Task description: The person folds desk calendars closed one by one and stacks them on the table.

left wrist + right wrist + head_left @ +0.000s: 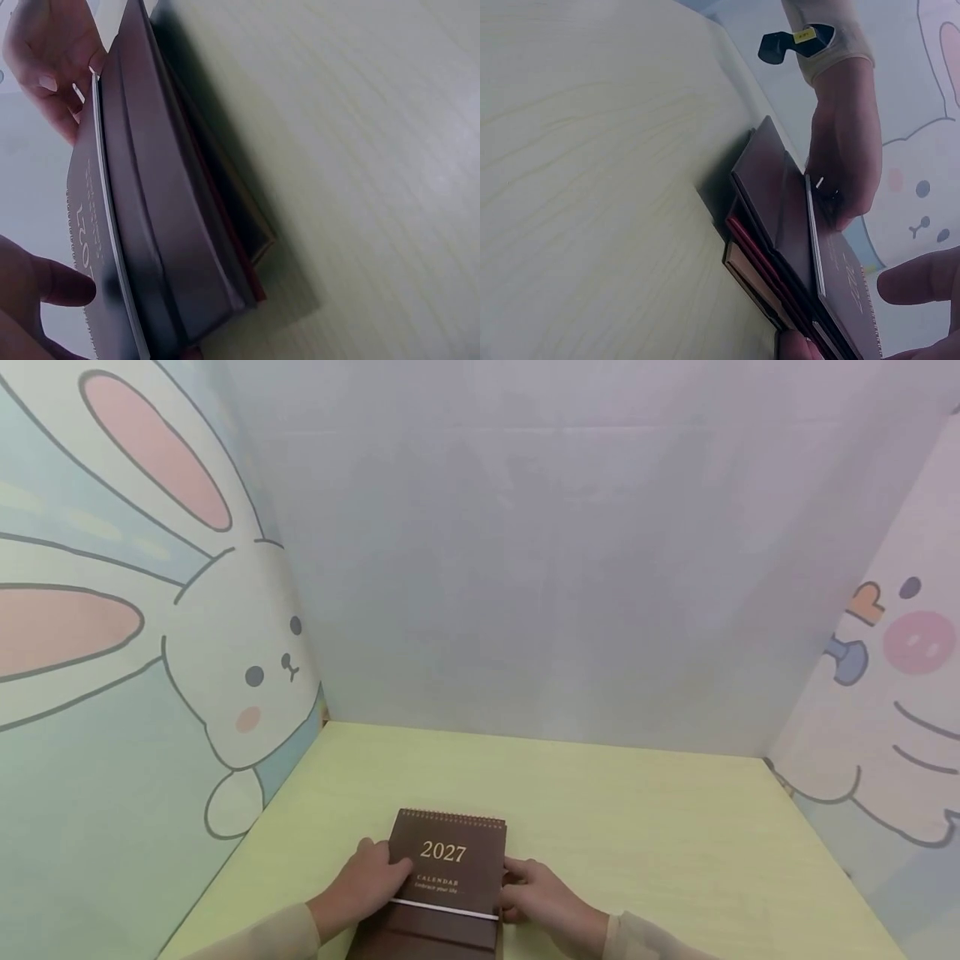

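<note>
A dark brown desk calendar [444, 870] marked 2027 in gold lies near the table's front, its spiral binding facing away from me. Beneath it, the right wrist view shows a stack with a red-edged layer [754, 244] and a tan-and-dark layer [754, 281]; what kind these are, I cannot tell. My left hand [365, 883] grips the left side, thumb over the cover and other fingers partly hidden. At the opposite edge, my right hand [546, 897] holds the stack with curled fingers; one fingertip [796, 346] shows low against its side.
Pale yellow wood-grain table [645, 827] surrounds the stack. A plain grey backdrop [525, 577] rises behind it. Side panels carry a cartoon rabbit [225, 660] on the left and a white cartoon figure [900, 710] on the right.
</note>
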Action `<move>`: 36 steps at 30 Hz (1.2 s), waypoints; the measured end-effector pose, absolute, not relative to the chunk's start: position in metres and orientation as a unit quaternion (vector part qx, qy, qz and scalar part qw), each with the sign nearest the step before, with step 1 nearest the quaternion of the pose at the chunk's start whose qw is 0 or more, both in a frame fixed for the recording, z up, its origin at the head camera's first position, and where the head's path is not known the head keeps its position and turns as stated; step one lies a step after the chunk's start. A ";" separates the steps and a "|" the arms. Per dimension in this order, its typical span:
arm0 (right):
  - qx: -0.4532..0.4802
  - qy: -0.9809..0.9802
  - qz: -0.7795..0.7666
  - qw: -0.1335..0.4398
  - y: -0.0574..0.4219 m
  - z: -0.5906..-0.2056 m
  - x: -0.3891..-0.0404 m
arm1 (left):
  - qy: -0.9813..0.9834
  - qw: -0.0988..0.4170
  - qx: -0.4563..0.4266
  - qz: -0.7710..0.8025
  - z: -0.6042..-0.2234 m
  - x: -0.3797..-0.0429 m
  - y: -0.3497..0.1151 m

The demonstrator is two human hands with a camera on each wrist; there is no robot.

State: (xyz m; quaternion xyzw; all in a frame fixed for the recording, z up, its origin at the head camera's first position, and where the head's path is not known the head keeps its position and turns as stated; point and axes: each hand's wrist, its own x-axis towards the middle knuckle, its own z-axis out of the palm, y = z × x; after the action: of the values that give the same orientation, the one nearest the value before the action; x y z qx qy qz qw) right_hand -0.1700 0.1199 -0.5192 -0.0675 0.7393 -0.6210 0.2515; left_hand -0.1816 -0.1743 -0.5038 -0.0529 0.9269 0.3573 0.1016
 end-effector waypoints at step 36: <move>-0.016 0.801 -0.576 0.159 0.191 -0.512 -0.179 | 0.926 0.103 0.030 0.362 -0.505 -0.206 -0.098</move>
State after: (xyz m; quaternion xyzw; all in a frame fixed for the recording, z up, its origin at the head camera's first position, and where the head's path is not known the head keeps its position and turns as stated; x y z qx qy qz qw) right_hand -0.1793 0.1907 -0.5120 -0.0164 0.8014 -0.5763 0.1593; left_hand -0.2056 -0.0983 -0.5050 0.0298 0.9259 0.3623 0.1030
